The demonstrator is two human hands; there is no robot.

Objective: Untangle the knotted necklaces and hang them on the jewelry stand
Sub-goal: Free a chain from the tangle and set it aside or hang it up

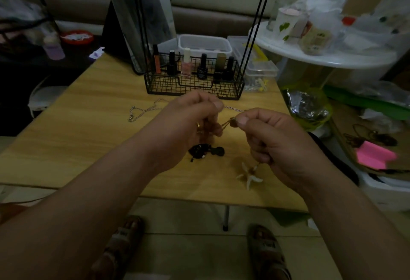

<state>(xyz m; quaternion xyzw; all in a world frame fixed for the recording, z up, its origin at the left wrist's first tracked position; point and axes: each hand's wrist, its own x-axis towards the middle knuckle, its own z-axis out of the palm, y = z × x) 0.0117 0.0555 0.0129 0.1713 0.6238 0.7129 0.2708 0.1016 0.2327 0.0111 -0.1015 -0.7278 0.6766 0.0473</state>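
Both my hands are raised over the wooden table (88, 128), pinching a thin gold chain (228, 122) stretched between them. My left hand (195, 119) grips one end with curled fingers. My right hand (270, 137) pinches the knotted part, and a white flower pendant (249, 174) dangles below it. A silver chain (142, 111) trails across the table to the left of my left hand. A black beaded necklace (205, 149) lies in a heap under my hands. The black jewelry stand (257, 26) rises behind, with its hooks at the top edge of the view.
The stand's black wire basket (193, 84) holds several nail polish bottles. Clear plastic boxes (204, 44) sit behind it. A white round shelf (332, 57) with jars and bags crowds the right. A pink paper (375, 155) and clutter lie at the far right.
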